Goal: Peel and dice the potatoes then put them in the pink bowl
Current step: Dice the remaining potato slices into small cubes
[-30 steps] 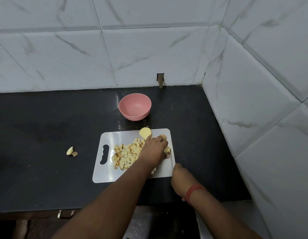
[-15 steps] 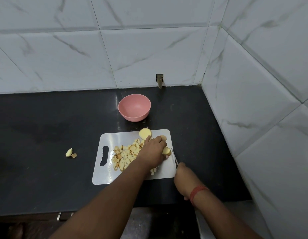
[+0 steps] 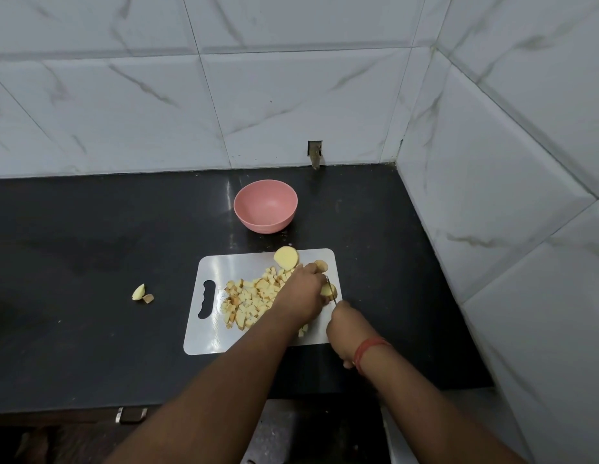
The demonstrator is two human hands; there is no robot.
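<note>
A white cutting board lies on the black counter with a heap of diced potato on it. My left hand holds down a potato piece at the board's right edge. My right hand grips a knife whose thin blade is set into that piece. A peeled half potato and a small slice rest at the board's far edge. The pink bowl stands beyond the board with nothing in it.
Two potato scraps lie on the counter to the left of the board. White tiled walls close the back and the right side. A wall fitting sticks out behind the bowl. The counter's front edge runs just below the board.
The knife blade has shifted slightly against the held piece, and my right hand has moved with it. My left hand stays on the potato piece.
</note>
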